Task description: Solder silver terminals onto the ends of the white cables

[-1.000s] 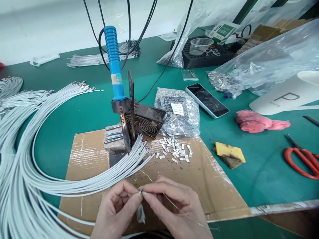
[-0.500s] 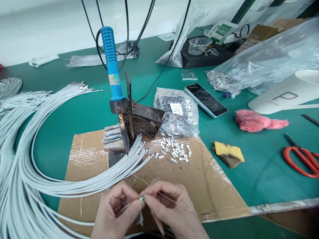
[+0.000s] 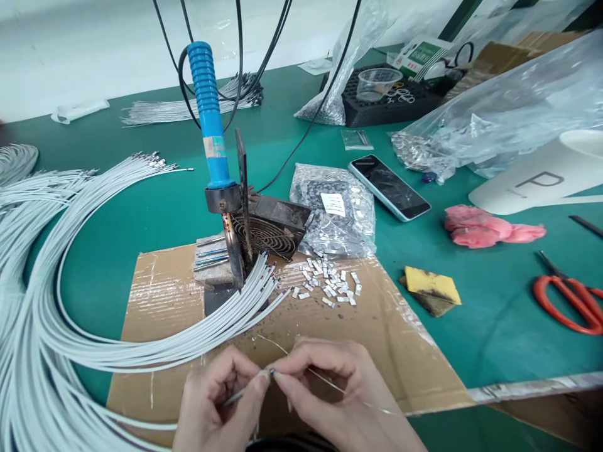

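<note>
My left hand [image 3: 221,405] and my right hand [image 3: 332,392] meet at the near edge of a cardboard sheet [image 3: 396,339]. Left thumb and forefinger pinch the end of a thin white wire. The right fingers pinch a small metal terminal [image 3: 269,373] against that wire end. A fine strand of solder wire [image 3: 325,383] crosses over the right hand. A fan of white wires [image 3: 141,351] curves in from the left, its stripped ends beside a blue-handled soldering iron [image 3: 210,119] standing in its holder. Loose metal terminals [image 3: 330,282] lie scattered on the cardboard.
A small fan [image 3: 271,229] sits behind the iron. Bags of terminals [image 3: 336,210], a phone [image 3: 389,188], a pink cloth [image 3: 490,229], a yellow sponge [image 3: 431,289] and red scissors [image 3: 568,301] lie on the green mat. More wire bundles [image 3: 179,110] rest at the back.
Both hands stay pinched together over the wire end, with the fingers shifting slightly. The camera view has drifted a little, so the iron appears further left.
</note>
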Motion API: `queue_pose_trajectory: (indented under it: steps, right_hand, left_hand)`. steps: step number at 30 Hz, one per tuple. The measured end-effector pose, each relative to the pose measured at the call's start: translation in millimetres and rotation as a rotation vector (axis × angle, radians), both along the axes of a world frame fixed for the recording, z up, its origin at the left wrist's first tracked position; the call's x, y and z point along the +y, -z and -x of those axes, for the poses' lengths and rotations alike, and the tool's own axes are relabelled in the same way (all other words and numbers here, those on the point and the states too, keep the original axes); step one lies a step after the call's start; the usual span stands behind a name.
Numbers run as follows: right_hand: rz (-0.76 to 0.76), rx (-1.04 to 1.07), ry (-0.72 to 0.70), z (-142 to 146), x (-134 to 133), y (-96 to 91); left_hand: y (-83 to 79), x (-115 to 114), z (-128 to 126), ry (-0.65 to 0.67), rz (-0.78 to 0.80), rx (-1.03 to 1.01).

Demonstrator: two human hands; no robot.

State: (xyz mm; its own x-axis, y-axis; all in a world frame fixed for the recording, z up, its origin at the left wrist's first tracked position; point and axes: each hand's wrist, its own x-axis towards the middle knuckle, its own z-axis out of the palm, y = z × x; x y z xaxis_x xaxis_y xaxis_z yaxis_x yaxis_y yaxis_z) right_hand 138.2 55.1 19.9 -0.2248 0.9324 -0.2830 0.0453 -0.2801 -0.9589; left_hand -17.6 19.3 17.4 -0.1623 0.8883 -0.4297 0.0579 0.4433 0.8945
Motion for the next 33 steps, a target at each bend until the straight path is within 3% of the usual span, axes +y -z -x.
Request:
queue_pose_trajectory:
  steps: [11,18,20,24,26,28,33]
  right_hand:
    - [0.173,0.100,0.111,5,-3,-0.9]
    - [0.153,0.186,0.215,13,-12,10.2]
    - [0.036,0.173,0.296,21,-18,19.9]
    - [-0.519,-0.031,0.442,34,-24,35.6]
    - [-0.695,-0.083,0.410,32,-22,37.4]
    - [-0.740,-0.097,0.280,23,-16,34.4]
    - [-0.517,-0.122,-0.088,-7,6,14.8]
  left_hand:
    - [15.4,-7,0,0.006,-0.157,0.170]
    - [17.5,-6,-7,-0.070,-0.102,0.114]
    - [15.8,-4,-12,-0.122,-0.081,0.062]
    - [7.4,4,-18,-0.201,-0.025,-0.188]
    - [2.0,9,-17,-0.235,0.011,-0.273]
    - [-2.3,13,-15,-0.260,0.021,-0.272]
    - [-4.8,16,-10,-0.258,-0.015,-0.176]
